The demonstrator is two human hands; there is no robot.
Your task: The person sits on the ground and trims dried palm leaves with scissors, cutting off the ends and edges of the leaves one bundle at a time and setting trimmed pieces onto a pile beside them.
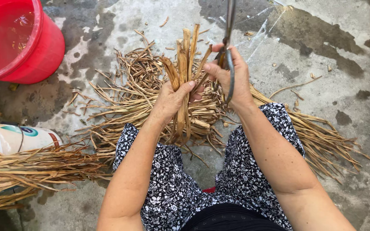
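Above floor litter — left hand (172, 96) clenches dried-stalk bundle (185, 60) upright; right hand (230, 79) grips scissors (228, 38).

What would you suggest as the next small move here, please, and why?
Probably bring the scissors in the right hand across the uneven tips of the dried stalk bundle. The left hand grips it upright, and the blades sit just beside those tips, not yet around them.

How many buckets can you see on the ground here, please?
2: a red bucket at top left, and a white bucket lying at the left edge behind a tied bundle. Others may lie outside the view.
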